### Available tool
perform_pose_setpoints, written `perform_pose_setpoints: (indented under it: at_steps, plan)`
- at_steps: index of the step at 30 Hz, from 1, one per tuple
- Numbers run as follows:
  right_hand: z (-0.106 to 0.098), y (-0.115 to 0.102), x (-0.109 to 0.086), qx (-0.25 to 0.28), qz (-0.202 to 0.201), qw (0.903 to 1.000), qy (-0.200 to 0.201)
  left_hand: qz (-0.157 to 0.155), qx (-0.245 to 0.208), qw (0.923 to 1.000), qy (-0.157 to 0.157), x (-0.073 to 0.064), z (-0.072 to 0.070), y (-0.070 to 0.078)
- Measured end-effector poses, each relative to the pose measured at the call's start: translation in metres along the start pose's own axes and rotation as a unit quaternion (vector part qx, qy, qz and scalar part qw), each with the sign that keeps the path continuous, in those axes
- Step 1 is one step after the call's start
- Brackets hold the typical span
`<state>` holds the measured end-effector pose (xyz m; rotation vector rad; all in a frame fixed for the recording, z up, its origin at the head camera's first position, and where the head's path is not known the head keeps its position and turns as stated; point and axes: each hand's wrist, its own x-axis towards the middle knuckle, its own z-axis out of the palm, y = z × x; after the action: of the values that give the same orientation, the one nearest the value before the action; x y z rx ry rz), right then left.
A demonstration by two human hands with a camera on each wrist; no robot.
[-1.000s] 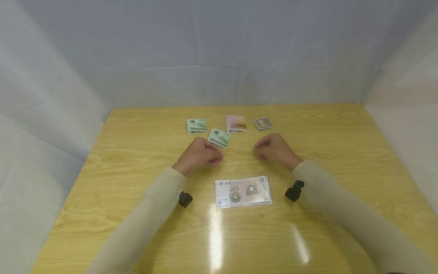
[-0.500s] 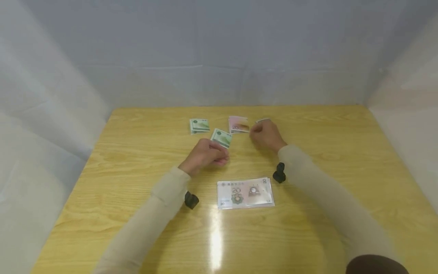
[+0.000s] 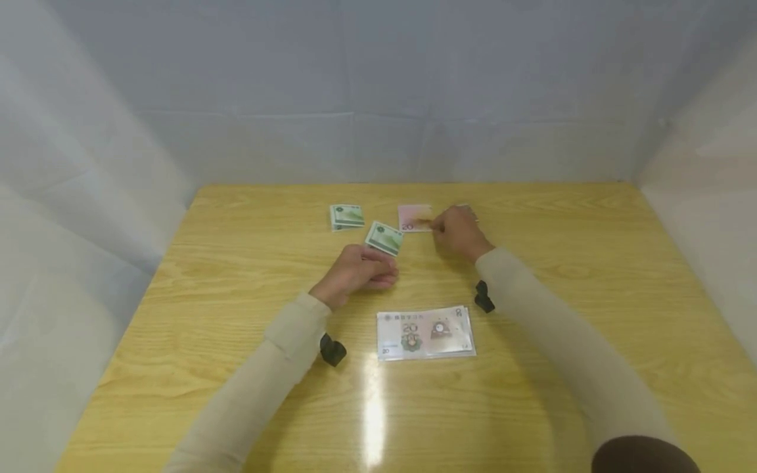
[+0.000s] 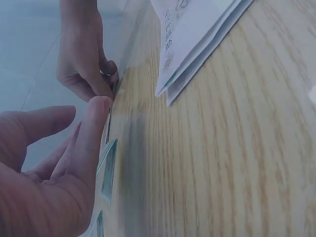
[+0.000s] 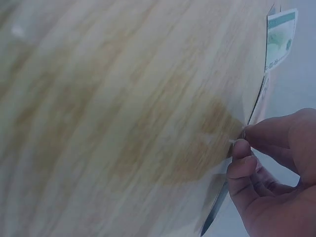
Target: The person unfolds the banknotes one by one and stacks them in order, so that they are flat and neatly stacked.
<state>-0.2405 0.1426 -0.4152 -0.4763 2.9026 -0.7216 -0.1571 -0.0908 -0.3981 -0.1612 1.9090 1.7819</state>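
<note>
My right hand [image 3: 461,230] pinches the right edge of a folded pink 20 banknote [image 3: 415,217] between thumb and forefinger; the note lies on the table. In the right wrist view the fingertips [image 5: 242,148] meet at that thin edge. Behind the hand a folded brown banknote [image 3: 469,210] is mostly hidden. My left hand [image 3: 357,272] hovers low with fingers loosely extended, just in front of a folded green banknote [image 3: 384,238]. In the left wrist view its thumb [image 4: 54,121] and forefinger stand apart with nothing between them. Another folded green banknote [image 3: 347,215] lies farther back.
Closer to me, several unfolded banknotes [image 3: 424,334] lie stacked, a 20 on top. The wooden table [image 3: 236,263] ends at a pale cloth backdrop [image 3: 390,144], with more cloth at both sides.
My right hand has moved forward to the pink banknote's right edge, covering most of the brown one. The pink note now lies straighter. My left hand has barely moved.
</note>
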Motion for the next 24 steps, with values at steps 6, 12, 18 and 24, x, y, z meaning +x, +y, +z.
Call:
perform_pose_setpoints:
  at_steps: [6,12,18,24]
  plan:
    - [0.000,0.001,-0.011,0.033,-0.019,0.9992,-0.009,0.005,-0.002,1.0000,-0.003,0.000,-0.002,-0.001]
    - [-0.002,0.003,-0.023,0.020,-0.049,0.9985,-0.015,-0.001,-0.011,0.9999,-0.007,0.001,-0.003,0.000]
    - [-0.005,0.007,-0.033,0.010,-0.045,0.9987,-0.022,-0.005,0.000,1.0000,-0.006,0.002,0.001,0.001]
    - [-0.009,0.009,-0.050,0.019,-0.031,0.9988,-0.032,-0.010,0.009,0.9999,-0.006,0.002,0.005,0.003]
